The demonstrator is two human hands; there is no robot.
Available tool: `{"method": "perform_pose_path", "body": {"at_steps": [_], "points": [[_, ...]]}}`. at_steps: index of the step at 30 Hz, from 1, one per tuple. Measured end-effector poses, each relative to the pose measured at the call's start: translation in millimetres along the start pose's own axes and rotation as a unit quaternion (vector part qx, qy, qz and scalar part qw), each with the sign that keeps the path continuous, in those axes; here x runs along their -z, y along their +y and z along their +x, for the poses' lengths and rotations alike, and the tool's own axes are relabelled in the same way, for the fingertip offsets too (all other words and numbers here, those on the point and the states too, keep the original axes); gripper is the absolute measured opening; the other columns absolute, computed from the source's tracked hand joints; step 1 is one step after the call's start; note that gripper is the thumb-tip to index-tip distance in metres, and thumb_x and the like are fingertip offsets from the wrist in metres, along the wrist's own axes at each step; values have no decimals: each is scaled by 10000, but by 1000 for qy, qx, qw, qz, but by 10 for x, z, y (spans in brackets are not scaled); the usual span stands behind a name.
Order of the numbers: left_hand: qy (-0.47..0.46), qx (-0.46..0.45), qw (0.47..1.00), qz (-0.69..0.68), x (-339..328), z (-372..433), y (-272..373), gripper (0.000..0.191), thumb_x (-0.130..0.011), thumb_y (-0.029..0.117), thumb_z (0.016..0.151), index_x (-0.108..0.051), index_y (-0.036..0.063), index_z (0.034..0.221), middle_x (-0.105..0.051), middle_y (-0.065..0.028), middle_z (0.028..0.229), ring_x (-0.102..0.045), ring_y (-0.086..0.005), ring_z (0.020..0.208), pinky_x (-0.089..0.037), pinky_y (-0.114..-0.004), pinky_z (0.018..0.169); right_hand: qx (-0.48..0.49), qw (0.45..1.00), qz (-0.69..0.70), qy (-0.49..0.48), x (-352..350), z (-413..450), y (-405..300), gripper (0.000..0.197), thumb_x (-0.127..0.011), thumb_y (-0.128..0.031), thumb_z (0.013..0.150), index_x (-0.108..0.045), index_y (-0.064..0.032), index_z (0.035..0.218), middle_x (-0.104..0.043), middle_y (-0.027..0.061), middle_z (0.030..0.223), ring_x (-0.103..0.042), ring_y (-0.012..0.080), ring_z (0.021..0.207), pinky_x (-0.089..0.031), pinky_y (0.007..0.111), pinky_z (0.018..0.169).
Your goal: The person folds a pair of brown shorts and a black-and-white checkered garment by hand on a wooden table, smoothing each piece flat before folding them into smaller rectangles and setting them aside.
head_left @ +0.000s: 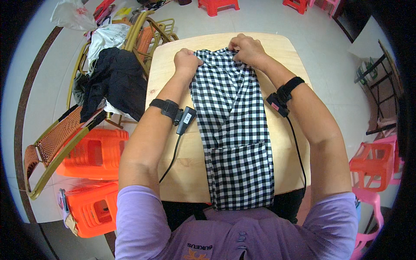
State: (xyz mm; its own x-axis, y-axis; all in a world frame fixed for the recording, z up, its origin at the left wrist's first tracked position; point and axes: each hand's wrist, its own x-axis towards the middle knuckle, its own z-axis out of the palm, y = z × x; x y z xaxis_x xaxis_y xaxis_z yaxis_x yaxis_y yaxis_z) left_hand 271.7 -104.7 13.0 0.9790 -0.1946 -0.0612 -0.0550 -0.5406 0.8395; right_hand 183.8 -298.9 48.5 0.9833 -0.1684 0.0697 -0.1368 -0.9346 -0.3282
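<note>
Black-and-white checked trousers, folded lengthwise, lie on a pale wooden table. Their waistband is at the far end, and the lower end reaches the table's near edge by my body. My left hand grips the waistband's left corner, thumb on top of the cloth. At the right corner, my right hand pinches the waistband between bent fingers and thumb. A diagonal crease runs through the upper part of the cloth. Both forearms wear black straps with small cabled devices.
A reclining chair on the left holds dark clothing and white plastic bags. Below it are stacked orange stools. Red stools and a pink chair stand at right. Another red stool is beyond the table.
</note>
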Motion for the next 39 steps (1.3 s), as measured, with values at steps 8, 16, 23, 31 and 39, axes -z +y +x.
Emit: {"method": "perform_pose_path", "body": {"at_steps": [8, 16, 23, 31, 39], "points": [[-61, -62, 968, 235, -29, 236, 8, 695, -659, 72, 712, -553, 149, 1394, -583, -170, 1357, -541, -308, 1255, -429, -394, 1070, 15, 993, 105, -47, -342, 223, 183, 753, -749, -18, 675, -543, -148, 1387, -545, 144, 1403, -533, 306, 1266, -458, 391, 1047], [-7, -87, 996, 22, 148, -191, 201, 171, -717, -55, 605, -614, 25, 716, -597, -71, 641, -557, -186, 562, -489, -358, 532, 13, 990, 80, 112, -180, -43, 100, 480, -621, -50, 711, -682, -117, 1182, -700, 139, 1121, -668, 318, 1033, -527, 425, 893], [22, -419, 900, 115, 540, -1362, 135, 273, -660, -106, 595, -497, 42, 756, -533, -90, 832, -530, -296, 842, -472, -404, 753, 154, 968, 6, 199, 262, -1241, -44, 417, -772, -55, 668, -615, -71, 1054, -654, 92, 999, -662, 275, 885, -538, 394, 778], [-1, -481, 858, 178, 301, -2339, -328, 311, -539, -172, 633, -539, 67, 831, -533, -92, 901, -502, -302, 935, -416, -416, 797, 159, 976, -103, 107, -106, -2362, -152, 214, -680, -13, 730, -649, -41, 940, -623, 116, 923, -626, 274, 827, -494, 409, 767], [-47, -418, 896, 141, 411, -2576, -426, 306, -546, -139, 640, -603, 32, 888, -619, -126, 1083, -530, -328, 1046, -443, -416, 910, 168, 973, -101, 120, -114, -2802, -178, 220, -720, -141, 768, -715, -74, 977, -634, 89, 961, -586, 255, 943, -412, 388, 836]]}}
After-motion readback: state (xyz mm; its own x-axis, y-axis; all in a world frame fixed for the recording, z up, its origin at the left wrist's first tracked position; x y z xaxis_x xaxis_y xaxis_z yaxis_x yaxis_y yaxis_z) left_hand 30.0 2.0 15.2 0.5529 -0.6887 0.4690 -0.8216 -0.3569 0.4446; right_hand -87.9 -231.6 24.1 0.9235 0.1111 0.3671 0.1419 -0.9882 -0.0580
